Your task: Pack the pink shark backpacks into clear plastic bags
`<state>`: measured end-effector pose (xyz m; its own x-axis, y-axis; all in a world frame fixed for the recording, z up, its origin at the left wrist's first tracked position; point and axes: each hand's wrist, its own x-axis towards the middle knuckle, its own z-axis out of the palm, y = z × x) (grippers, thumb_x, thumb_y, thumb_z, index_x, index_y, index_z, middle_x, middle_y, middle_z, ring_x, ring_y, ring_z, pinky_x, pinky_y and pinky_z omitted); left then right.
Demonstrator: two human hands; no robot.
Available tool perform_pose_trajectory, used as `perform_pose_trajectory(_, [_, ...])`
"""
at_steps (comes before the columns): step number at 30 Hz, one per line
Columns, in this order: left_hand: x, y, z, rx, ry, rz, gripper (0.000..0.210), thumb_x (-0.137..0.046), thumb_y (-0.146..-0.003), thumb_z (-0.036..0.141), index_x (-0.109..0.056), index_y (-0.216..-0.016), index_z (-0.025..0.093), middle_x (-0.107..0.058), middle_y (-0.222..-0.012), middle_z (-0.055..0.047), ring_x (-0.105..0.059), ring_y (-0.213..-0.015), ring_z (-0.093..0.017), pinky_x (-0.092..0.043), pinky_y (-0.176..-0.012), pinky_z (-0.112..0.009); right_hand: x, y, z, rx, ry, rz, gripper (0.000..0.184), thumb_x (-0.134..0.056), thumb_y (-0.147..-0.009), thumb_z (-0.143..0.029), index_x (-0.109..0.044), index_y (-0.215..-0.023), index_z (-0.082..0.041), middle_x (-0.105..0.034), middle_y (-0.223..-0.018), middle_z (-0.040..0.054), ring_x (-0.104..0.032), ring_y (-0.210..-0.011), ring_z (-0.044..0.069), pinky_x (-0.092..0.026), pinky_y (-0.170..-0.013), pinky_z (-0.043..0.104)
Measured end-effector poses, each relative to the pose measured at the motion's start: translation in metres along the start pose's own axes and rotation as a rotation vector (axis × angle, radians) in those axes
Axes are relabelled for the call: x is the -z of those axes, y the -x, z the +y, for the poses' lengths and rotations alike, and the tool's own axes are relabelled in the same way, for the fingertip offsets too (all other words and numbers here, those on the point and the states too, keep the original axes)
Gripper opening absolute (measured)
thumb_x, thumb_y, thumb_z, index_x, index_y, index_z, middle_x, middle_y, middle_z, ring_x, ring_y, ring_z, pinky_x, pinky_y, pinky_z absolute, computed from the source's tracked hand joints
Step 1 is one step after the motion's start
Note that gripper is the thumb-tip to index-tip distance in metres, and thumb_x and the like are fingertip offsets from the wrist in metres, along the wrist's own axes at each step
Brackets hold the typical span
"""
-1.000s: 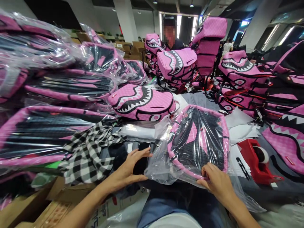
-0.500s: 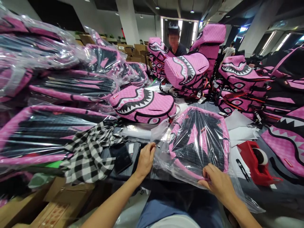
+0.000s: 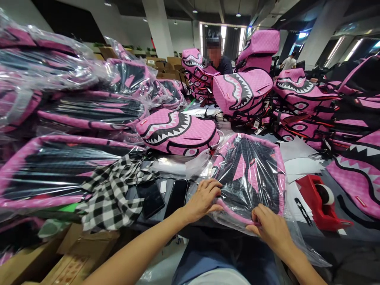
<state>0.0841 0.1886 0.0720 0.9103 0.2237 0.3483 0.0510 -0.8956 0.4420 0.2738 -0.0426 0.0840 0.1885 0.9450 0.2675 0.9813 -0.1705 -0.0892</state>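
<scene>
In front of me lies a pink and black backpack (image 3: 237, 190) in a clear plastic bag (image 3: 204, 227), its black padded back facing up. My left hand (image 3: 203, 200) grips its lower left edge through the plastic, fingers curled over the top and thumb lower down. At the near edge, my right hand (image 3: 268, 225) pinches the pink rim and the plastic between thumb and fingers. Just beyond the wrapped one, an unwrapped pink backpack (image 3: 181, 132) with a shark-mouth print lies on its back.
Wrapped backpacks (image 3: 92, 111) are piled on the left. A checkered cloth (image 3: 115, 194) and dark phones (image 3: 151, 198) lie left of my hands. To the right are a red tape dispenser (image 3: 314, 206) and white papers (image 3: 303, 164). A person (image 3: 219, 59) is behind stacked backpacks.
My left hand has moved right from the loose plastic onto the wrapped backpack's left edge. My right hand keeps its hold. Across the table, a shark-print backpack has shifted slightly right.
</scene>
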Motion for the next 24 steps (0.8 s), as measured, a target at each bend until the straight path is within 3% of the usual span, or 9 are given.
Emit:
perform_pose_trajectory(5, [0.004,-0.013,-0.014,0.049,0.289,-0.152,0.022,-0.071,-0.092,0.044,-0.062,-0.094,0.023,-0.068,-0.118,-0.005,-0.056,-0.118,-0.024,-0.032,-0.108,-0.041,0.003,0.0,-0.005,-0.07,-0.109,-0.027,0.038,-0.092,-0.067,-0.022,-0.055,-0.076,-0.023,-0.059,-0.074,-0.0053,-0.059,-0.064,0.013,-0.032,-0.05,0.023])
perform_pose_trajectory(9, [0.0,-0.014,-0.018,0.158,0.423,-0.16,0.024,-0.063,-0.092,0.047,-0.064,-0.089,0.023,-0.07,-0.117,-0.005,-0.058,-0.115,-0.025,-0.032,-0.108,-0.04,0.021,0.008,0.002,-0.151,-0.545,-0.065,0.023,-0.079,-0.083,-0.041,-0.064,-0.09,-0.024,-0.063,-0.083,-0.0018,-0.06,-0.072,0.015,-0.044,-0.062,0.024])
perform_pose_trajectory(12, [-0.003,-0.012,-0.019,0.232,0.461,-0.121,0.028,-0.061,-0.087,0.051,-0.065,-0.083,0.023,-0.072,-0.113,-0.006,-0.06,-0.11,-0.027,-0.037,-0.105,-0.04,0.039,0.023,0.045,-0.391,-0.729,0.14,0.035,-0.064,-0.089,-0.057,-0.066,-0.088,-0.022,-0.065,-0.08,0.0017,-0.06,-0.071,0.017,-0.048,-0.064,0.027])
perform_pose_trajectory(14, [-0.004,-0.013,-0.021,0.26,0.475,-0.109,0.03,-0.061,-0.084,0.052,-0.065,-0.08,0.023,-0.072,-0.11,-0.006,-0.062,-0.107,-0.027,-0.04,-0.102,-0.04,0.053,0.041,0.093,-0.655,-0.577,0.365,0.042,-0.06,-0.086,-0.062,-0.067,-0.083,-0.021,-0.066,-0.078,0.0041,-0.061,-0.072,0.019,-0.049,-0.068,0.03])
perform_pose_trajectory(16, [-0.004,-0.015,-0.023,0.273,0.495,-0.123,0.03,-0.062,-0.081,0.053,-0.065,-0.076,0.023,-0.073,-0.107,-0.006,-0.063,-0.104,-0.028,-0.044,-0.099,-0.039,0.067,0.064,0.143,-0.907,-0.362,0.486,0.044,-0.059,-0.08,-0.064,-0.068,-0.081,-0.021,-0.069,-0.081,0.0074,-0.062,-0.077,0.023,-0.049,-0.074,0.034])
perform_pose_trajectory(19, [-0.005,-0.019,-0.025,0.305,0.527,-0.146,0.031,-0.064,-0.076,0.053,-0.064,-0.071,0.023,-0.074,-0.106,-0.007,-0.064,-0.102,-0.03,-0.048,-0.091,-0.038,0.075,0.094,0.193,-1.075,-0.28,0.476,0.042,-0.062,-0.066,-0.063,-0.067,-0.066,-0.021,-0.069,-0.071,0.0094,-0.063,-0.073,0.026,-0.048,-0.071,0.037])
perform_pose_trajectory(24, [-0.008,-0.023,-0.025,0.346,0.571,-0.144,0.029,-0.065,-0.068,0.051,-0.063,-0.064,0.022,-0.074,-0.099,-0.009,-0.062,-0.107,-0.034,-0.049,-0.088,-0.039,0.055,0.101,0.206,-1.061,-0.408,0.439,0.049,-0.055,-0.058,-0.069,-0.066,-0.054,-0.021,-0.064,-0.053,0.0072,-0.062,-0.058,0.025,-0.046,-0.056,0.035])
